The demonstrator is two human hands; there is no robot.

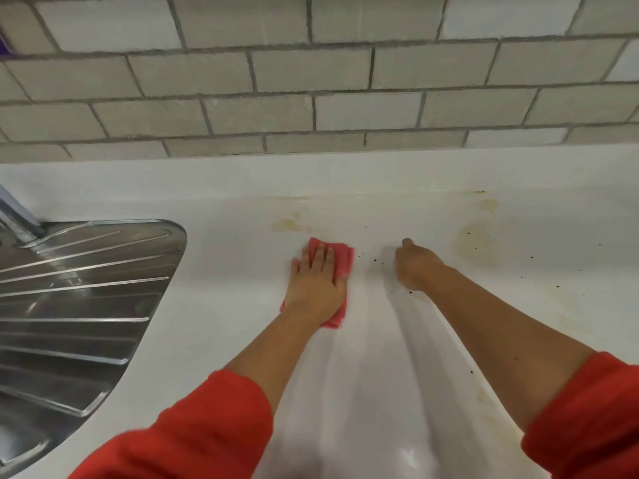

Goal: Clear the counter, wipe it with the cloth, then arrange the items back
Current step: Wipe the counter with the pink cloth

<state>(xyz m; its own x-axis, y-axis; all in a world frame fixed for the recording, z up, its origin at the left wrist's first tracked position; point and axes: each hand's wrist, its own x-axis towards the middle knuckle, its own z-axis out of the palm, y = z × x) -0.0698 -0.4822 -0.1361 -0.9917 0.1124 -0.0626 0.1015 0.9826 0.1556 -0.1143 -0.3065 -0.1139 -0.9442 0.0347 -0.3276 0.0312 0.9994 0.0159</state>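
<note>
Your desk stands cleared and the wipe is mid-course: your left hand presses the pink cloth flat with spread grip, your right hand rests curled, stains remain far right, items unreturned.

A single head-worn wide-angle view looks forward and steeply down from close above the tabletop, facing the tiled wall. The steel draining board fills its left edge; straight lines bow near the borders.
</note>
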